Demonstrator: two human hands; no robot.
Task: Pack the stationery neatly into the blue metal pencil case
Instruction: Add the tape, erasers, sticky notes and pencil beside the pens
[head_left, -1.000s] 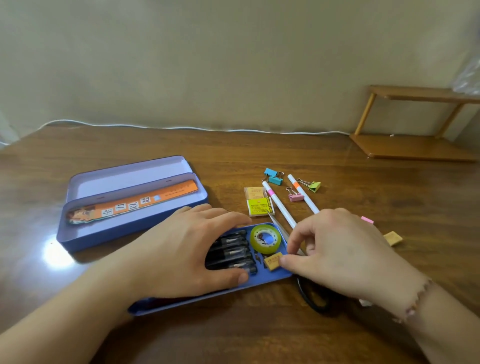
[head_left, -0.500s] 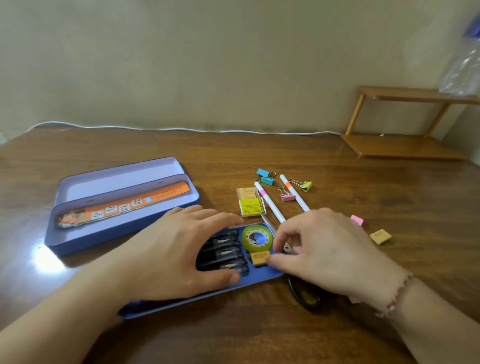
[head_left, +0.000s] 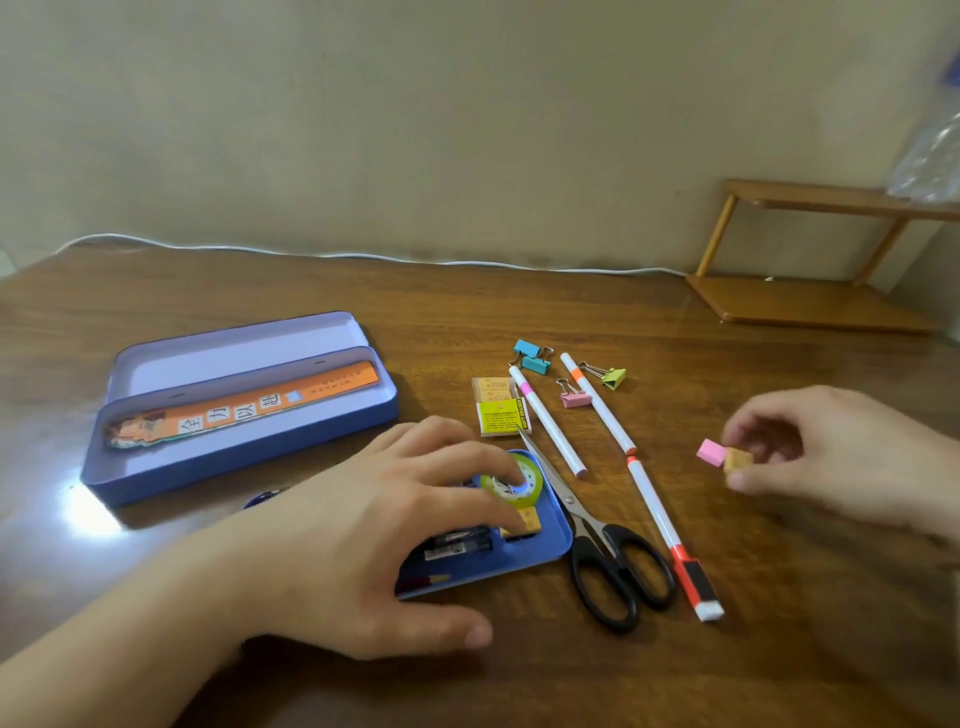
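Note:
The blue metal pencil case lies in front of me, its tray holding black pens, a green tape roll and a small tan eraser. My left hand lies flat over the tray, fingers on the tape roll. My right hand is off to the right, pinching a tan eraser between thumb and fingers, beside a pink eraser on the table. The second blue tin part with an orange ruler sits at the left.
On the wooden table lie black scissors, three white pens, a yellow eraser box, a tan box, and blue, pink and green binder clips. A wooden shelf stands at back right; a white cable runs along the wall.
My right hand left the tray and moved right to the loose erasers, closing on the tan one. The scissors and a third pen are now uncovered. My left hand stays on the tray.

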